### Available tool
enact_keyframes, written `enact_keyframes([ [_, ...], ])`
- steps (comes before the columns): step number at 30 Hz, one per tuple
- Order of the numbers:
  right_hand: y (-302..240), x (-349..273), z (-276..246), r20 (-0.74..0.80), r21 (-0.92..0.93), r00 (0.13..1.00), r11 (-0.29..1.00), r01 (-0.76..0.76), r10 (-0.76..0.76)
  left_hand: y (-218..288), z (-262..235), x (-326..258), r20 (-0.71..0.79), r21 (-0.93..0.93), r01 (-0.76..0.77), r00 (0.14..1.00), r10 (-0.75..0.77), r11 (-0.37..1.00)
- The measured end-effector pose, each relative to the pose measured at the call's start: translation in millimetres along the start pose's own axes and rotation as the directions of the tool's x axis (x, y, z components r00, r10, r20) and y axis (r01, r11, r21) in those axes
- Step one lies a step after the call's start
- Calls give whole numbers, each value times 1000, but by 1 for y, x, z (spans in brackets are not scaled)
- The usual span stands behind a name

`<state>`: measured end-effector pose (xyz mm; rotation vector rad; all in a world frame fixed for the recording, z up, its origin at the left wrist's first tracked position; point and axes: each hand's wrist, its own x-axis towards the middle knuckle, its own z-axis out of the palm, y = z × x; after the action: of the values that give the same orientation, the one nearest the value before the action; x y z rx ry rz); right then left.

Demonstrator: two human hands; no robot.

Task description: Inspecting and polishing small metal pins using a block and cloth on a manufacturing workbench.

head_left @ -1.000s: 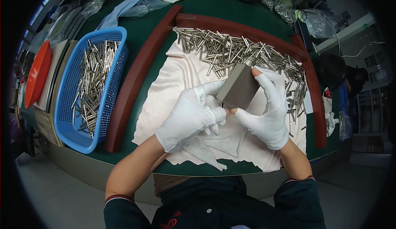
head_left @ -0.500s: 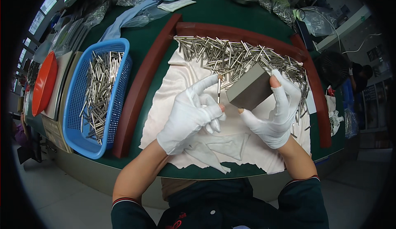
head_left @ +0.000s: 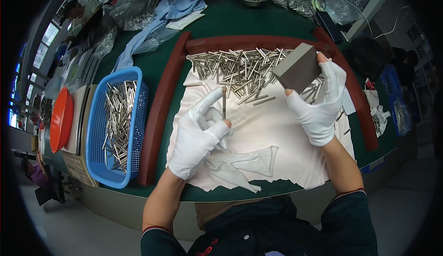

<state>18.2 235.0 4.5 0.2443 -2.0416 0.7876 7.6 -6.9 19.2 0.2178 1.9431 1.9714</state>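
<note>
And the block has swung away! A second ago the dark grey block (head_left: 299,69) sat tight up against the left hand (head_left: 196,133); now it's over to the right and farther out, well apart from the slim metal rod (head_left: 224,106). That leaves the rod in plain view, a single piece singled out from the rest, each hand minding its own item.

Left hand: forefinger and thumb spread, the rod pinned end to end between their bare tips, the other fingers curled under in the white glove. Right hand (head_left: 323,110): opened wide, thumb at the block's near corner, fingertip at its right edge, holding it tilted above the pale cloth (head_left: 258,127).

Beyond them, loose rods (head_left: 244,69) crowd the far side of the cloth inside the dark red frame (head_left: 164,104); more fill the blue basket (head_left: 96,131) on the left of the green desk (head_left: 221,20).

Writing? Red stitching (head_left: 213,241) curls across the dark shirt (head_left: 265,240), looking like script, too small to make out. On block and rod, I can pick out no label.
</note>
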Motion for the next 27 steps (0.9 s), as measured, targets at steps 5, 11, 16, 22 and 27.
enact_keyframes([
  [5,47,8,-8,-219,94,922,948,-305,319,12,-2,-9,-200,418,-161,944,264,894],
  [11,72,13,-14,-177,490,723,697,-524,668,33,-44,-61,-492,691,120,801,342,713],
  [16,76,16,-13,-166,561,665,624,-544,729,31,-142,-83,-352,922,239,845,402,305],
  [22,79,18,-10,-208,534,683,666,-521,701,61,-140,-75,-264,920,367,839,476,-137],
  [27,84,20,-25,-243,566,667,662,-492,704,87,-41,-18,154,988,-130,828,539,-83],
])
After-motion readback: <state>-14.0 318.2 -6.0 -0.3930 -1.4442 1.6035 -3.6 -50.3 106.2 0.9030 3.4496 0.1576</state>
